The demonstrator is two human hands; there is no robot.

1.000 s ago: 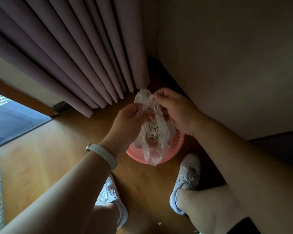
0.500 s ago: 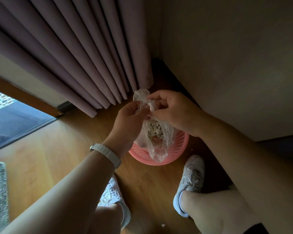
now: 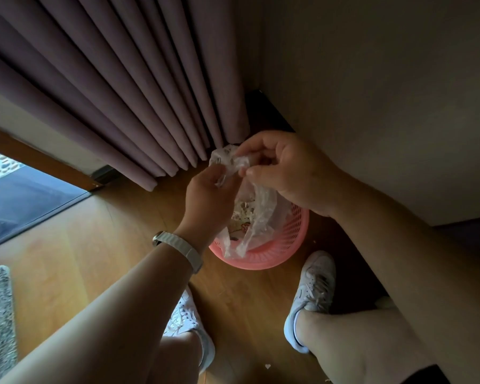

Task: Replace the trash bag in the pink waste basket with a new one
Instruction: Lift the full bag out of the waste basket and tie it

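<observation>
Left hand (image 3: 208,192) fingers and right hand (image 3: 286,173) fingers are both pinching the gathered top of the clear trash bag (image 3: 258,214). Bag is hanging, full of scraps, over the pink waste basket (image 3: 277,256) sitting on the wood floor (image 3: 75,245), just near of the curtain (image 3: 128,92).

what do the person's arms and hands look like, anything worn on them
Both forearms are bare, with no sleeves in view. The left wrist carries a pale, whitish ribbed watch band. The left hand and right hand wear no gloves, and no rings show.
</observation>
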